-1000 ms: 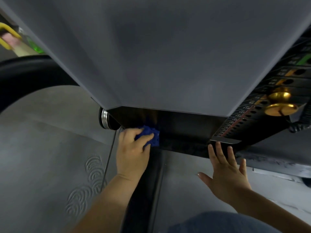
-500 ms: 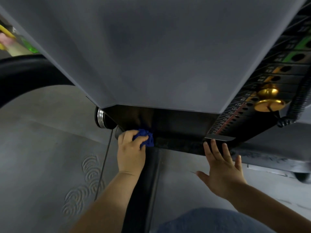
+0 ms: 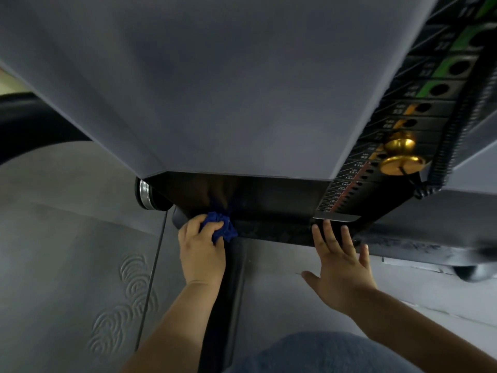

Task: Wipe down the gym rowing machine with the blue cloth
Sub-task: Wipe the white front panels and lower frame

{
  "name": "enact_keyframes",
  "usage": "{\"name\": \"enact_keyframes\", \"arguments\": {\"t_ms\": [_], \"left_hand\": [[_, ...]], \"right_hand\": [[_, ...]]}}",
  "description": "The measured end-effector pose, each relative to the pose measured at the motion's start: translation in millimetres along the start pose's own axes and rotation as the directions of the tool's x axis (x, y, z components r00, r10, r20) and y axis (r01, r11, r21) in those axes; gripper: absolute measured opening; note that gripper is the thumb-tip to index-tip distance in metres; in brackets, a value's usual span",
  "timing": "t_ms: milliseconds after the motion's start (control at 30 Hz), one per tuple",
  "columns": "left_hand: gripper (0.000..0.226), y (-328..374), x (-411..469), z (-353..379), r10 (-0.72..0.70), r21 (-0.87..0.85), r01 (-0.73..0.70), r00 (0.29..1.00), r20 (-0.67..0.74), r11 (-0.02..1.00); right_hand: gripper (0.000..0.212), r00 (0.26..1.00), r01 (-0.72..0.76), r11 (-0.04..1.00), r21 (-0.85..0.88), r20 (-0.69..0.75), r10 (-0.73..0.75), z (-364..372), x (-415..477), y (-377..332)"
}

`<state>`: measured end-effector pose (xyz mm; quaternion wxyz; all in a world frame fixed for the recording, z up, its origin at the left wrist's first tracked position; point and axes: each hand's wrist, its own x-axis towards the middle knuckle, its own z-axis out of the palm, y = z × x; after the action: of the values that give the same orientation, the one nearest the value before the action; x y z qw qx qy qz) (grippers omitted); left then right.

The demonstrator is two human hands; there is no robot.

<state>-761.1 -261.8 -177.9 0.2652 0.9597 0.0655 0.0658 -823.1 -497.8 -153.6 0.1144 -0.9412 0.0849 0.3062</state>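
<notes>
A bunched blue cloth (image 3: pixel 222 229) is gripped in my left hand (image 3: pixel 201 250) and pressed against the lower edge of the machine's black base panel (image 3: pixel 271 200). Above that panel rises the machine's large grey shroud (image 3: pixel 215 84). My right hand (image 3: pixel 339 267) has its fingers spread and straight, fingertips touching the black base edge to the right of the cloth. It holds nothing.
The weight stack (image 3: pixel 419 125) with its gold selector pin (image 3: pixel 400 154) runs up the right side. A silver-rimmed black roller (image 3: pixel 146 193) sits left of the panel, with a thin cable (image 3: pixel 153 267) dropping from it. A black rail (image 3: pixel 228 286) runs toward me over grey patterned floor mat (image 3: pixel 67 251).
My left hand with the cloth has slid down from the face of the black panel to its lower edge. My right hand has stayed spread at the base edge.
</notes>
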Motion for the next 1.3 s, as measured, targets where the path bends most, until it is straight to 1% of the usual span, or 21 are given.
{"name": "enact_keyframes", "arguments": {"t_ms": [133,300,400,467,533,600,633,667,700,733,767,800,867,933,967,1000,1067,1167,1200,1267,1300], "left_hand": [[0.030,9,-4,7,-0.089,-0.020,0.089,0.996,-0.016,0.996],[0.032,9,-15,8,-0.062,-0.047,0.061,0.998,-0.026,0.997],[0.036,-2,-15,8,-0.189,-0.064,0.184,0.979,-0.074,0.981],[0.038,5,-15,13,-0.219,-0.064,0.215,0.973,-0.076,0.975],[0.037,22,-20,21,-0.170,-0.050,0.167,0.984,-0.052,0.985],[0.037,43,-31,29,-0.079,-0.031,0.079,0.997,0.004,0.996],[0.038,53,-38,34,0.009,-0.029,-0.007,0.999,0.046,1.000],[0.041,63,-46,39,0.131,-0.030,-0.129,0.987,0.089,0.991],[0.043,69,-54,44,0.252,-0.029,-0.251,0.959,0.132,0.968],[0.043,73,-57,45,0.319,-0.037,-0.318,0.934,0.159,0.947],[0.042,73,-56,43,0.318,-0.050,-0.314,0.937,0.145,0.948],[0.040,66,-50,40,0.256,-0.057,-0.251,0.962,0.095,0.966],[0.037,41,-32,24,0.009,-0.076,-0.010,1.000,-0.010,0.997],[0.036,12,-11,10,-0.205,-0.121,0.193,0.974,-0.097,0.974],[0.034,4,-4,7,-0.259,-0.135,0.245,0.961,-0.101,0.960],[0.033,3,-2,7,-0.263,-0.128,0.251,0.961,-0.087,0.959],[0.033,13,-6,15,-0.209,-0.121,0.201,0.976,-0.062,0.972],[0.034,36,-22,28,-0.194,-0.109,0.188,0.980,-0.049,0.976],[0.033,45,-28,32,-0.157,-0.095,0.155,0.987,-0.019,0.983],[0.033,65,-41,42,0.019,-0.075,-0.013,0.997,0.077,0.997],[0.033,74,-46,48,0.108,-0.071,-0.100,0.986,0.129,0.992]], "right_hand": [[0.086,1.000,0.019,0.999,0.048,-0.022,-0.018,-4,-2,4],[0.077,0.990,0.078,0.987,0.141,-0.127,-0.061,-3,-9,13],[0.075,0.980,0.103,0.985,0.142,-0.181,-0.077,-1,-15,21],[0.076,0.980,0.103,0.985,0.140,-0.182,-0.076,1,-14,25],[0.075,0.977,0.107,0.981,0.163,-0.200,-0.073,1,-15,29],[0.071,0.964,0.113,0.976,0.188,-0.259,-0.062,2,-19,32],[0.068,0.955,0.111,0.973,0.202,-0.291,-0.049,2,-23,34],[0.066,0.948,0.104,0.971,0.216,-0.316,-0.031,2,-26,37],[0.064,0.944,0.093,0.970,0.224,-0.329,-0.015,2,-29,41],[0.063,0.942,0.080,0.970,0.229,-0.336,0.001,3,-31,45],[0.063,0.941,0.069,0.970,0.231,-0.338,0.013,4,-32,49],[0.063,0.942,0.060,0.970,0.234,-0.336,0.023,6,-33,52],[0.063,0.946,0.044,0.970,0.238,-0.323,0.037,8,-34,56],[0.062,0.944,0.034,0.968,0.248,-0.326,0.051,11,-32,57],[0.061,0.943,0.030,0.966,0.255,-0.329,0.057,12,-30,55],[0.060,0.940,0.028,0.964,0.265,-0.335,0.065,13,-29,52],[0.059,0.936,0.022,0.958,0.287,-0.342,0.081,15,-28,46],[0.061,0.938,0.032,0.948,0.315,-0.338,0.081,18,-30,43],[0.062,0.938,0.036,0.948,0.317,-0.337,0.077,19,-32,45],[0.065,0.942,0.041,0.953,0.299,-0.329,0.062,17,-35,51],[0.066,0.944,0.044,0.957,0.286,-0.326,0.054,16,-36,54]]}}
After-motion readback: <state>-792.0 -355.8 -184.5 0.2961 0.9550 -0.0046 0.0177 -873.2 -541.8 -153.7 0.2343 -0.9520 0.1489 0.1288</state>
